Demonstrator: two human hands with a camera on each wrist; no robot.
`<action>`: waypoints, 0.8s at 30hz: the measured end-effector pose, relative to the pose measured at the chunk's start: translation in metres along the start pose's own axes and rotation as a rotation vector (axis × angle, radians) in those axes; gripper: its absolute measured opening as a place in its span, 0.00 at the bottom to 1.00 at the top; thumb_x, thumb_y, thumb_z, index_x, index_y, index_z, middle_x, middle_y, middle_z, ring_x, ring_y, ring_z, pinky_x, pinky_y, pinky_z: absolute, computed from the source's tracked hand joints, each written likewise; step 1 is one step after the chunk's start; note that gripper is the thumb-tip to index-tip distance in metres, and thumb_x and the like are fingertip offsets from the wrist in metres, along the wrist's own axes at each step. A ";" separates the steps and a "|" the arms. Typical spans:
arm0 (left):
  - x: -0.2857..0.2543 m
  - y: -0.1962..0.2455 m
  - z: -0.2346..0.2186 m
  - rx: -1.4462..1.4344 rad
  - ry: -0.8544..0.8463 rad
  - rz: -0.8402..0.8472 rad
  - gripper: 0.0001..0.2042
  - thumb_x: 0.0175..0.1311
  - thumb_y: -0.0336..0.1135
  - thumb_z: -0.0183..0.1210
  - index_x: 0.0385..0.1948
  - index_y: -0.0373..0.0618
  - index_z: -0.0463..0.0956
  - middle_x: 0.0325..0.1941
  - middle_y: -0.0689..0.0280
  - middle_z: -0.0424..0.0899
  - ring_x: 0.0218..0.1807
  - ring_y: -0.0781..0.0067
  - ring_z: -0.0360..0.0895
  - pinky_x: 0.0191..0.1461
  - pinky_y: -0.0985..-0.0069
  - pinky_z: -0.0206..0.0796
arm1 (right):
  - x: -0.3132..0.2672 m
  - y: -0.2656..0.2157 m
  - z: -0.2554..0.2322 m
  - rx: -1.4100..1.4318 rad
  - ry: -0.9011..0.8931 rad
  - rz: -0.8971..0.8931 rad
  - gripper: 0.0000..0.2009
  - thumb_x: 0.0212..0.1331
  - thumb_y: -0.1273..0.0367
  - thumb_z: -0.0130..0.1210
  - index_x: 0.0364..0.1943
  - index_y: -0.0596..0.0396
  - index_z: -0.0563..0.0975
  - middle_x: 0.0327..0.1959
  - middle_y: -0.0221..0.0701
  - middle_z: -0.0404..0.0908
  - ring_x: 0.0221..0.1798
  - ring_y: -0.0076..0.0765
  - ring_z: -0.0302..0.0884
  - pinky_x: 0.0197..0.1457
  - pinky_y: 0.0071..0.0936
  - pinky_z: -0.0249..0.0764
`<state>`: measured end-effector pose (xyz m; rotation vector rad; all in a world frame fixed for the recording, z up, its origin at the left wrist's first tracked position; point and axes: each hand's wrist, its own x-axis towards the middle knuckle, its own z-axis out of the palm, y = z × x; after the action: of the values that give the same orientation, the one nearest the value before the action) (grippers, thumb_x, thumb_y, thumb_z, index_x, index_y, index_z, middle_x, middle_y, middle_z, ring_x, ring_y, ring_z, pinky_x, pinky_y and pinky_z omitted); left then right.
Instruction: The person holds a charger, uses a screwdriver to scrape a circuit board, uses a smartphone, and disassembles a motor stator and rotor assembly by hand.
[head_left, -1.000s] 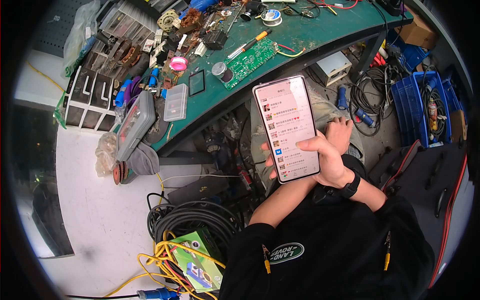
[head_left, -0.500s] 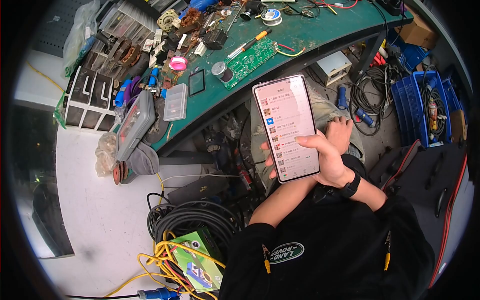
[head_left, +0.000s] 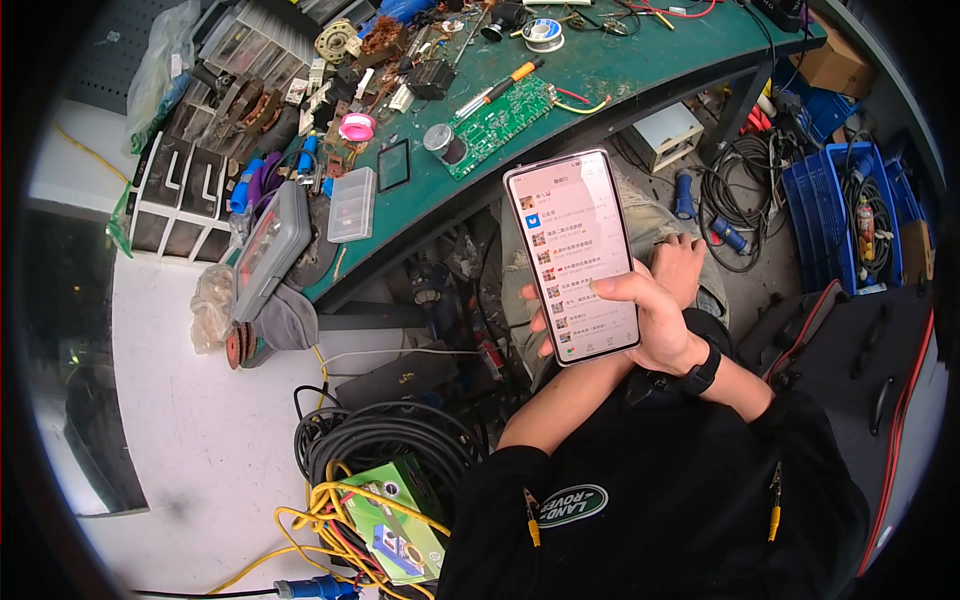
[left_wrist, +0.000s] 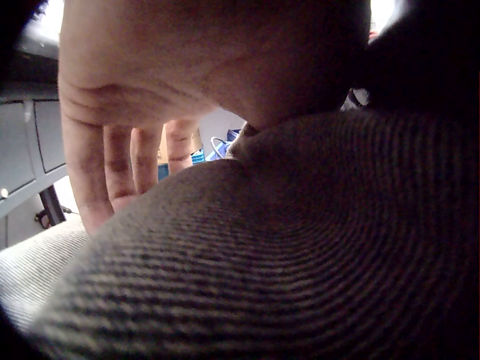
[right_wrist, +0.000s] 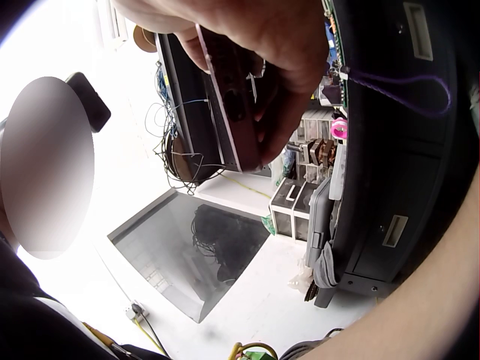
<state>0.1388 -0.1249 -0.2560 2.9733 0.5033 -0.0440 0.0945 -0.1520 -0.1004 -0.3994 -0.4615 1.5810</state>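
Observation:
My right hand [head_left: 658, 322] holds a smartphone [head_left: 570, 240] upright in front of me, its fingers showing past the left edge. The thumb lies over the lit screen, which displays a list of rows with small pictures. In the right wrist view the phone [right_wrist: 232, 112] appears from its dark back and edge, with fingers curled around it. My left forearm crosses beneath the right one. Beyond the phone, the left hand [head_left: 680, 268] rests on my leg; the left wrist view has its fingers extended downward over the striped trouser fabric [left_wrist: 225, 247], holding nothing.
A green workbench [head_left: 420, 215] ahead carries a circuit board [head_left: 505, 125], a screwdriver [head_left: 515, 80], a solder spool [head_left: 543, 36] and a clear plastic box [head_left: 351, 205]. Coiled black cable [head_left: 400, 425] and a green box [head_left: 400, 520] lie at lower left. Blue crates [head_left: 815, 215] stand at right.
The list on the phone screen has scrolled upward, so different rows now show. Both hands and the phone stay in nearly the same place.

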 end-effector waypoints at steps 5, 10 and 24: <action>0.000 0.000 0.000 0.010 -0.005 0.003 0.29 0.45 0.46 0.71 0.48 0.43 0.71 0.43 0.59 0.77 0.47 0.62 0.77 0.43 0.71 0.74 | 0.000 0.000 0.000 0.004 -0.004 0.003 0.27 0.61 0.67 0.46 0.64 0.67 0.60 0.54 0.53 0.74 0.48 0.51 0.80 0.48 0.48 0.81; 0.001 -0.001 0.003 0.009 -0.002 0.005 0.29 0.45 0.46 0.71 0.48 0.43 0.70 0.43 0.59 0.77 0.47 0.62 0.77 0.43 0.71 0.73 | 0.000 0.000 0.000 0.008 -0.011 0.006 0.28 0.62 0.67 0.46 0.65 0.67 0.60 0.55 0.53 0.74 0.49 0.51 0.80 0.49 0.47 0.80; -0.003 0.002 -0.001 0.040 0.039 -0.009 0.26 0.45 0.46 0.72 0.44 0.45 0.72 0.42 0.61 0.78 0.47 0.64 0.78 0.43 0.71 0.74 | 0.006 -0.004 -0.010 0.189 0.114 0.138 0.31 0.66 0.49 0.38 0.63 0.61 0.66 0.53 0.53 0.76 0.55 0.58 0.77 0.60 0.49 0.73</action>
<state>0.1368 -0.1273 -0.2548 3.0167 0.5272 0.0034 0.1031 -0.1450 -0.1070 -0.3809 -0.1975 1.7090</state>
